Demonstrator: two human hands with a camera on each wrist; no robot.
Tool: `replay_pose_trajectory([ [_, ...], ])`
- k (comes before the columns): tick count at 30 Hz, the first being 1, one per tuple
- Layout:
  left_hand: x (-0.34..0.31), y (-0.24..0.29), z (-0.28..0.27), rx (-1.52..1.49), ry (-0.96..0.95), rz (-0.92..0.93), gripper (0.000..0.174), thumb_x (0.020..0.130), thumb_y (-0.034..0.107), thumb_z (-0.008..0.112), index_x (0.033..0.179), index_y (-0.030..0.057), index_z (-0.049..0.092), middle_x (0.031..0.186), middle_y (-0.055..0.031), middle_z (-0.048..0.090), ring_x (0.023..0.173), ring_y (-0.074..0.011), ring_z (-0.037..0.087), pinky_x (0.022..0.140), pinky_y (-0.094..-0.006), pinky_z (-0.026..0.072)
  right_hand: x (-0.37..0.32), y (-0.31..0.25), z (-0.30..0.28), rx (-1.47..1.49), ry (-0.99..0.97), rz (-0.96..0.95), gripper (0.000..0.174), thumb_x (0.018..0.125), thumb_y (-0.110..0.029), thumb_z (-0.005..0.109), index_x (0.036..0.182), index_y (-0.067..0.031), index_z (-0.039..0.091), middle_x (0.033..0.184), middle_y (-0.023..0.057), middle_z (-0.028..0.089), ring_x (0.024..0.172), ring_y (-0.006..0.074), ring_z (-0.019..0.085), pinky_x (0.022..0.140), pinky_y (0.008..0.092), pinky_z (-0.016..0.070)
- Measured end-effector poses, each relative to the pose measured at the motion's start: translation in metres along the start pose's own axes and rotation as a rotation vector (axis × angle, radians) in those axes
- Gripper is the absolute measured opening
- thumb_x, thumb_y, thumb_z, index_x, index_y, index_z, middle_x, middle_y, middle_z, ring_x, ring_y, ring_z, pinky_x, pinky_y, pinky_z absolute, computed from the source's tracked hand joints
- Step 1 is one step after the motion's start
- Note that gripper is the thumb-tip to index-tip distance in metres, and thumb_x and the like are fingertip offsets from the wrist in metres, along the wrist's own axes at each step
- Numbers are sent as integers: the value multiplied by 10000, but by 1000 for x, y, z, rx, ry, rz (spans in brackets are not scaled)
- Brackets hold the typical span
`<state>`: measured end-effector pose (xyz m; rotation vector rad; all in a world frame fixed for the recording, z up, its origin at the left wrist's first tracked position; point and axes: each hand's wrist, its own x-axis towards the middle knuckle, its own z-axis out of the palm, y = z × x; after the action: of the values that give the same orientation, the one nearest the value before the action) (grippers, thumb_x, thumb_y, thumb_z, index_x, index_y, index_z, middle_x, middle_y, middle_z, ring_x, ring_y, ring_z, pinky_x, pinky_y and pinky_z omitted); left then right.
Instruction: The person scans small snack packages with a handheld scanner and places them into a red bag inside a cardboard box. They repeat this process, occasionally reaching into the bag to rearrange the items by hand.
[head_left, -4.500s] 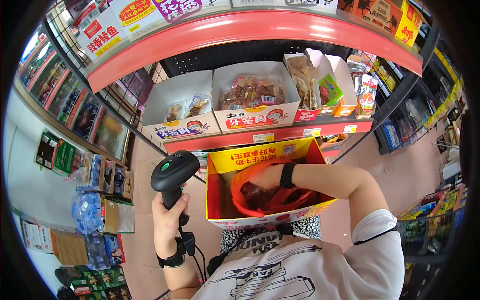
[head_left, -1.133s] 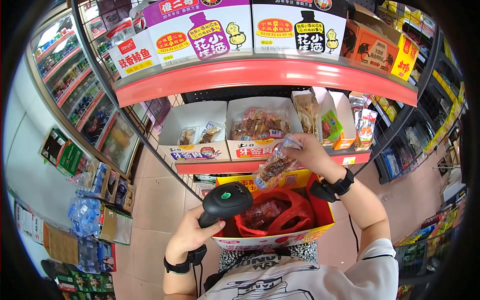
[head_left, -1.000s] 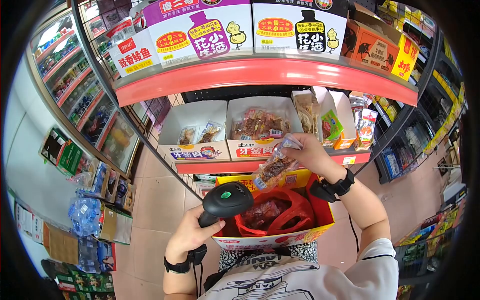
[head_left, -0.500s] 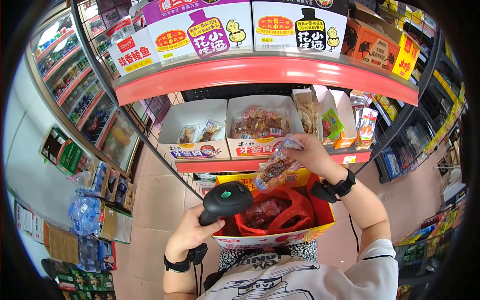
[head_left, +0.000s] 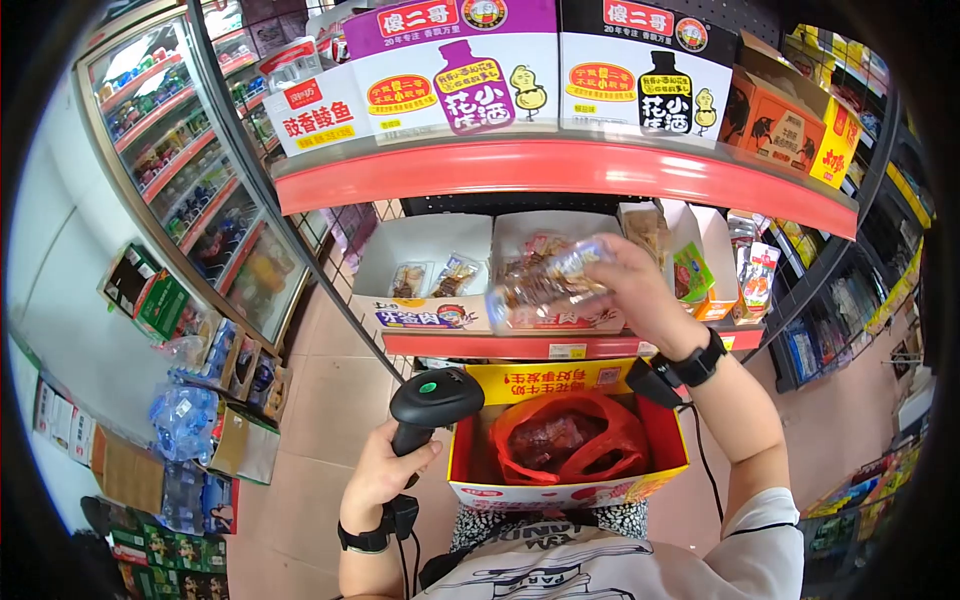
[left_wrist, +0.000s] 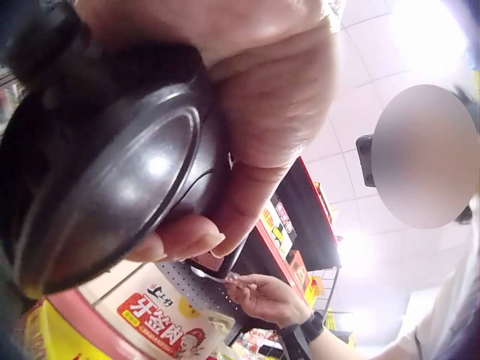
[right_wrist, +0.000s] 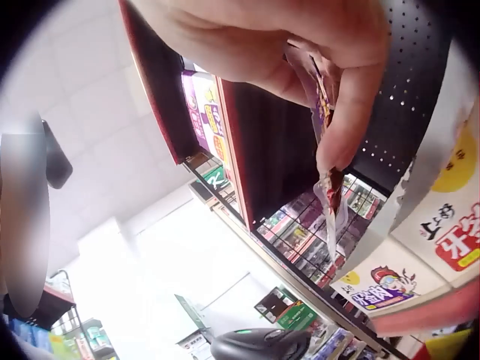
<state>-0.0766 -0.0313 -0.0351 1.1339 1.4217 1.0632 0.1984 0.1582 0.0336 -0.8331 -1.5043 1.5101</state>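
Observation:
In the head view my left hand (head_left: pixel 385 468) grips a black barcode scanner (head_left: pixel 435 396) by its handle, head uppermost. My right hand (head_left: pixel 645 295) pinches one end of a clear snack packet (head_left: pixel 548 287) with brown meat pieces inside. That packet is blurred and overlaps the middle display box (head_left: pixel 520 228) on the shelf. The right wrist view shows the packet (right_wrist: pixel 330 199) edge-on between thumb and fingers. Below, a red plastic bag (head_left: pixel 628 445) with dark packets inside sits in a yellow-and-red carton (head_left: pixel 575 492).
The lower shelf edge (head_left: pixel 480 345) runs behind the carton. A left display box (head_left: pixel 425 235) holds a few packets; narrower boxes with a green packet (head_left: pixel 690 270) stand at right. The upper red shelf (head_left: pixel 560 170) juts out above. A cable (head_left: pixel 712 470) hangs from the right wrist.
Earlier my right hand was inside the red bag, then held the packet over the carton. Now it has lifted the packet before the display boxes. The head view has tilted up; the scanner stays gripped.

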Motion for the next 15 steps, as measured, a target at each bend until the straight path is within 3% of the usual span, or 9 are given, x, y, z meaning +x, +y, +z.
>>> replay_pose_trajectory([
  [3,-4,-6,-6,-20,17,14,144,764,39,660,862,20,556,612,1,519,527,-75,490,474,-223,381,32,-6,27,80,-14,-80,254,855,-27,462,1106,10,471,1014,107,559,843,197,612,598,283,565],
  [7,-9,-15,-12,-49,33,4,179,764,26,653,922,12,570,644,-3,530,531,-77,493,482,-223,385,100,13,61,-146,61,-160,334,813,13,505,1139,35,433,1023,153,550,819,226,622,528,286,562],
  [9,-12,-15,-13,-47,52,16,155,766,44,661,885,17,564,643,1,530,539,-75,497,490,-223,394,127,20,74,-415,77,-109,302,788,27,516,1078,91,464,923,208,592,631,246,651,494,302,548],
  [10,-13,-15,-13,-47,71,33,142,769,61,669,848,23,558,642,5,530,548,-74,502,498,-223,403,136,25,84,-457,115,-184,179,774,33,522,939,96,551,807,203,614,611,267,657,484,324,536],
  [11,-14,-14,-13,-43,63,21,142,769,61,669,848,23,558,642,5,530,548,-74,502,498,-223,403,147,21,88,-812,-120,-99,283,829,2,483,1106,58,476,1004,198,561,832,259,630,533,309,568],
  [12,-16,-12,-13,-49,89,26,147,770,63,670,857,21,558,653,3,536,549,-75,502,501,-223,405,149,23,92,-537,-172,46,273,822,10,479,1087,76,474,1011,215,552,878,288,624,547,315,572],
  [15,-18,-8,-12,-51,108,10,162,770,67,674,873,18,558,671,-1,544,551,-76,502,503,-223,407,155,36,106,-901,-259,-57,336,801,2,467,1122,98,463,1108,271,524,946,358,595,710,382,535],
])
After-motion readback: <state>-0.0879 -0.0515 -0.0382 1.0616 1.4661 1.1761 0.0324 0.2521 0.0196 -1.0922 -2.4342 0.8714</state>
